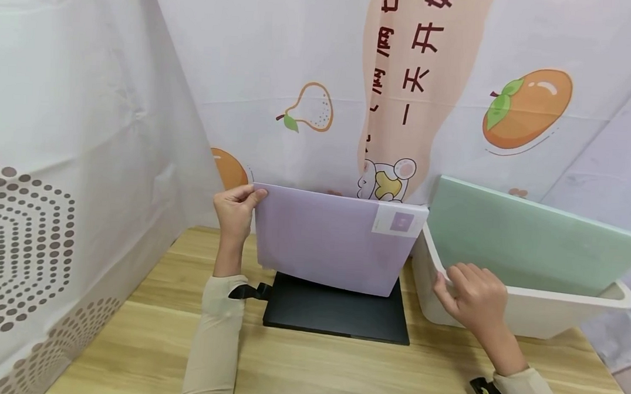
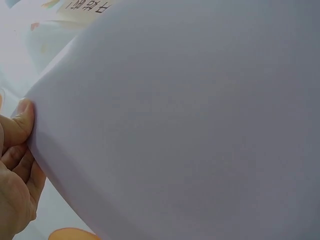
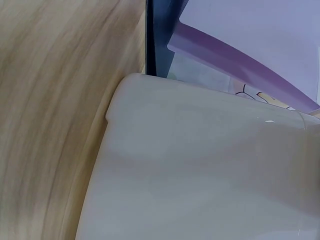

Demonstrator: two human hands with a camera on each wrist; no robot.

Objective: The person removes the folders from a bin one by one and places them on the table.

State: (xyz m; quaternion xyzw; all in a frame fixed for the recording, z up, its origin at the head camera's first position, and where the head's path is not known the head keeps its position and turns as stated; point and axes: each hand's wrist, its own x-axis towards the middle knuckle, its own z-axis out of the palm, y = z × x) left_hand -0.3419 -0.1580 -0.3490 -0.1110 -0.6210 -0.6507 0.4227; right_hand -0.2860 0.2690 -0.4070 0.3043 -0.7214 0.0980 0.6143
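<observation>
My left hand pinches the upper left corner of a light purple file folder between thumb and fingers. In the left wrist view, the folder fills most of the picture, with the left hand at its corner. The folder stands upright, slightly bowed, over a black flat folder or board lying on the table. A white label is at its upper right. My right hand grips the front left rim of a white plastic bin; its fingertips are hidden. A mint green folder leans inside the bin.
The wooden table runs under everything. Behind it hangs a white printed cloth with fruit drawings and writing; another cloth hangs at the left. In the right wrist view, the bin's side stands close beside the black item.
</observation>
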